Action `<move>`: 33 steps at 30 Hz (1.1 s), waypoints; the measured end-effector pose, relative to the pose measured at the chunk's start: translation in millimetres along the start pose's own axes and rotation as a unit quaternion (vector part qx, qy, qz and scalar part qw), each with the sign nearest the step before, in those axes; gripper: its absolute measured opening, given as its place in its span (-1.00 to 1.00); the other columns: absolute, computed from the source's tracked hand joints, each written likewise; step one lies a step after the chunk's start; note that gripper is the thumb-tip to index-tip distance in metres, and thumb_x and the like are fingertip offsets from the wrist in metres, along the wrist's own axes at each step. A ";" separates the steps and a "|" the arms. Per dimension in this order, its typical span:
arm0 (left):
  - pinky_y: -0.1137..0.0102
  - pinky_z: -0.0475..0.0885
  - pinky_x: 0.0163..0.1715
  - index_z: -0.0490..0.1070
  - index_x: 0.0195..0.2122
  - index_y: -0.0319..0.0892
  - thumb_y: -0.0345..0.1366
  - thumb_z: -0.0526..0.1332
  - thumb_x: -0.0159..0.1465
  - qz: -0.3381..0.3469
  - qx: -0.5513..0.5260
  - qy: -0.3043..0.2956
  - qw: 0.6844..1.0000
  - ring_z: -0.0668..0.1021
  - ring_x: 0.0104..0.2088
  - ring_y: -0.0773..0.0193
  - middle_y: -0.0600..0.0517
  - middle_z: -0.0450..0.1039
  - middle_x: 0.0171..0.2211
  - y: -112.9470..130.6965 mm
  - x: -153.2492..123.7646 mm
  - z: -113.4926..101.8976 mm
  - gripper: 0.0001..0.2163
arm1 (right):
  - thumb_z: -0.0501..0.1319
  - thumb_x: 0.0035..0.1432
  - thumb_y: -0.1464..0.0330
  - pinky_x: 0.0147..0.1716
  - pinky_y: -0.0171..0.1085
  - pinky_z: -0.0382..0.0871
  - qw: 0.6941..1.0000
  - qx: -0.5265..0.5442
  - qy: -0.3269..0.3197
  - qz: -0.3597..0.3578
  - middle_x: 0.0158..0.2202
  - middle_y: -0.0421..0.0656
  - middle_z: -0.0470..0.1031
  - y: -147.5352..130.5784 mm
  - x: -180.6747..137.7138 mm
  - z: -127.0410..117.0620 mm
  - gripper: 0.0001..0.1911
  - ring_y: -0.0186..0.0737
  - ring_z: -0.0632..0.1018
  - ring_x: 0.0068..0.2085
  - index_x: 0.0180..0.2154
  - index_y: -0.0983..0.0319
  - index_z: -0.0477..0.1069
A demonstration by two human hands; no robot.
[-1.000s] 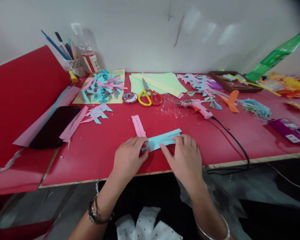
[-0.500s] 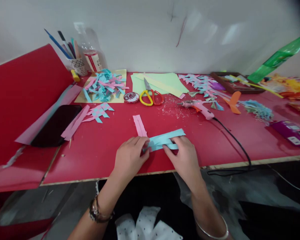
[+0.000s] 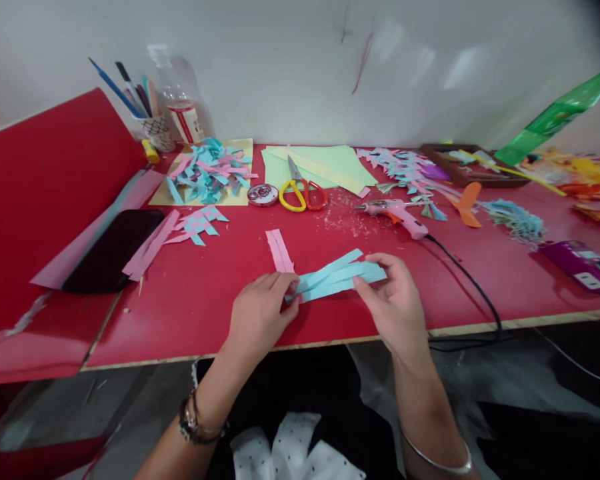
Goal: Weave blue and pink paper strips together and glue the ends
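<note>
Several light-blue paper strips (image 3: 330,280) fan out to the right over the red table, joined near my left hand. My left hand (image 3: 265,303) pinches their left end, where a pink paper strip (image 3: 279,250) runs away toward the back of the table. At the strips' free right end is my right hand (image 3: 395,293), its thumb in front and fingers behind, closed on the blue paper. How the blue and pink strips cross is hidden under my left fingertips.
Behind lie yellow-and-red scissors (image 3: 303,193), a round tin (image 3: 263,195) and a pink glue gun (image 3: 397,217) with a black cord. A phone (image 3: 113,250) and a woven paper piece (image 3: 200,223) are left. Cut strips (image 3: 210,170) pile at back left; a purple device (image 3: 580,267) sits right.
My right hand has moved right along the blue strips to their free ends. One strip now splays upward from the others. My left hand stays put.
</note>
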State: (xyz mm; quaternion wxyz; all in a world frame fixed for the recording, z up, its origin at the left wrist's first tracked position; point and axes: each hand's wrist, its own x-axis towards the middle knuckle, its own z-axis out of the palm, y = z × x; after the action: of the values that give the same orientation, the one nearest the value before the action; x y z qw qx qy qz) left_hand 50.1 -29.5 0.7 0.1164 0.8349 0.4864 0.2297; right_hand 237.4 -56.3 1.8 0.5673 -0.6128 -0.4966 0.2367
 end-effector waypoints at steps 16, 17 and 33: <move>0.40 0.35 -0.35 0.35 -0.26 -0.12 -0.39 0.15 0.13 0.020 -0.011 -0.016 1.000 0.46 -0.31 0.26 0.05 0.45 -0.33 -1.8 -0.9 -0.3 -0.85 | 0.17 0.03 0.43 -0.37 -0.26 0.42 0.967 -0.130 0.058 -0.211 -0.23 -0.08 0.35 -13.9 -16.9 14.8 -0.73 -0.23 0.43 -0.23 -0.16 0.22 0.30; 0.40 0.35 -0.35 0.35 -0.26 -0.12 -0.40 0.16 0.12 0.020 -0.012 -0.016 1.000 0.46 -0.31 0.27 0.06 0.45 -0.33 -1.8 -1.0 -0.3 -0.85 | 0.17 0.03 0.42 -0.37 -0.26 0.41 0.968 -0.128 0.062 -0.208 -0.23 -0.08 0.36 -16.1 -16.2 14.6 -0.74 -0.22 0.44 -0.23 -0.17 0.22 0.31; 0.30 0.30 -0.25 0.37 -0.26 -0.16 -0.22 0.14 0.12 0.030 0.022 -0.003 0.999 0.47 -0.33 0.22 0.03 0.45 -0.36 6.6 -1.3 -4.3 -0.81 | 0.17 0.05 0.44 -0.33 -0.25 0.43 0.978 -0.049 -0.036 -0.202 -0.32 -0.16 0.43 -38.5 -14.8 17.3 -0.90 -0.28 0.48 -0.29 -0.38 0.19 0.46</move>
State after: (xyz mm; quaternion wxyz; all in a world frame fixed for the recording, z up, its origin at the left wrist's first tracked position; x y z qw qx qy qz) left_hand 52.4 -34.0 6.8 0.0930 0.8523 0.4654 0.2198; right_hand 203.8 -66.6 29.3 0.5549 -0.5178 -0.6410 0.1145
